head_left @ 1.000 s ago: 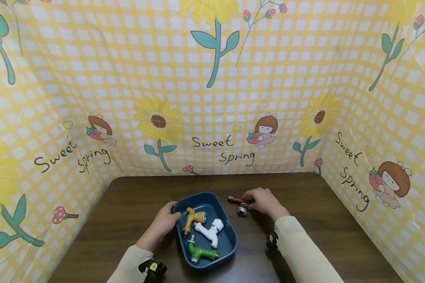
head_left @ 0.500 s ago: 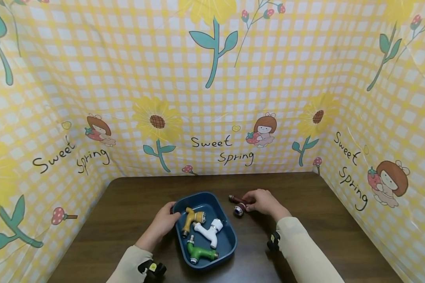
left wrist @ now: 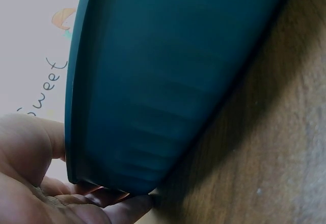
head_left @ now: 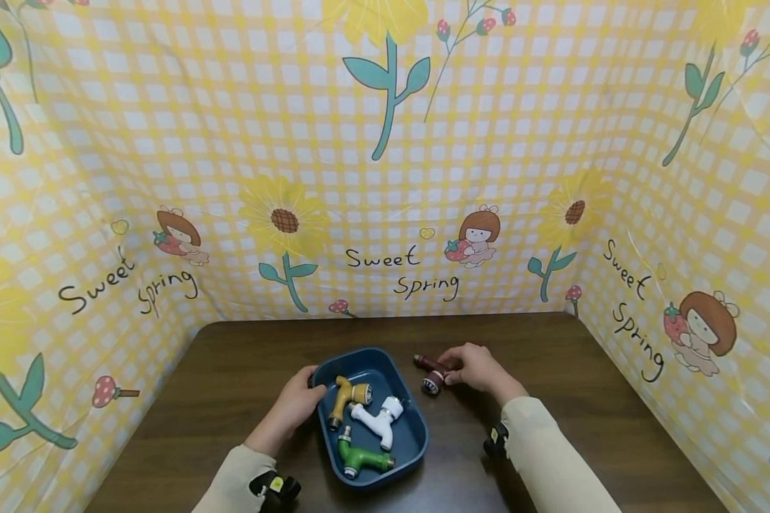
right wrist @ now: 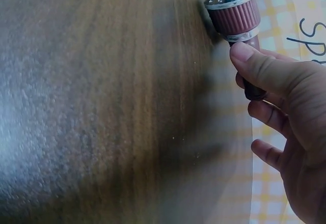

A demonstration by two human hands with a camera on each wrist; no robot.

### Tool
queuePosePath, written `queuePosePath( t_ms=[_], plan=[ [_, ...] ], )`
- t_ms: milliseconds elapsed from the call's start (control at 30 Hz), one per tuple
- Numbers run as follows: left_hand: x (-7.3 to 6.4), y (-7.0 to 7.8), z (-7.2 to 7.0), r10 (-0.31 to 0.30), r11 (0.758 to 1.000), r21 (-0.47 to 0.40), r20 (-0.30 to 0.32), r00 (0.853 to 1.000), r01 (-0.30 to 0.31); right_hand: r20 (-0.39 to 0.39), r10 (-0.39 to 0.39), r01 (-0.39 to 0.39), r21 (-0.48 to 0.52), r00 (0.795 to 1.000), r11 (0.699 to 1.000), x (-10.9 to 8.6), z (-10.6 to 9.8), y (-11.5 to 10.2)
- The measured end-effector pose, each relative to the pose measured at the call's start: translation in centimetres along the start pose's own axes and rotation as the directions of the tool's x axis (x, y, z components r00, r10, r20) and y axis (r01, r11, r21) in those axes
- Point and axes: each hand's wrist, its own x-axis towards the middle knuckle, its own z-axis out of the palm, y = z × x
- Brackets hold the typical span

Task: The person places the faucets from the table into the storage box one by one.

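Observation:
My left hand (head_left: 297, 399) grips the far left corner of a blue plastic tray (head_left: 417, 456), thumb over the rim and fingers beneath it in the left wrist view. In the tray lie a yellow faucet (head_left: 344, 399), a white faucet (head_left: 380, 420) and a green faucet (head_left: 363, 457). Right of the tray, my right hand (head_left: 480, 368) pinches a dark red faucet (head_left: 433, 379) between thumb and fingers. The right wrist view shows that faucet's ribbed knob (right wrist: 235, 18) with a silver cap, while the other fingers curl loosely below.
A dark wooden table (head_left: 257, 356) bears everything. Yellow checked cloth (head_left: 385, 214) with printed flowers and lettering walls off the back and both sides. Each wrist wears a small black camera, such as the right one (head_left: 495, 436).
The dark red faucet has turned in my right hand, its knob swinging slightly left and toward me. The left hand and tray have hardly moved.

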Motion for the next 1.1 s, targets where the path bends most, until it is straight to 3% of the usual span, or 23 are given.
queuePosePath(
  t_ms=[233,500,1100],
  plan=[
    [0.08,-0.05,0.07,-0.003,1.0,-0.003,0.006,1.0,0.003,0.049,0.029,-0.03,0.035,0.998,0.999,-0.33,0.13,-0.16],
    [0.07,-0.31,0.22,-0.01,1.0,-0.003,0.006,1.0,0.01,0.09,0.022,-0.022,-0.007,0.996,1.0,-0.44,-0.15,-0.76],
    [-0.06,-0.12,0.13,-0.002,1.0,-0.006,0.012,1.0,0.002,-0.038,-0.002,0.003,0.004,0.999,1.0,-0.55,0.16,-0.55]
  ],
)
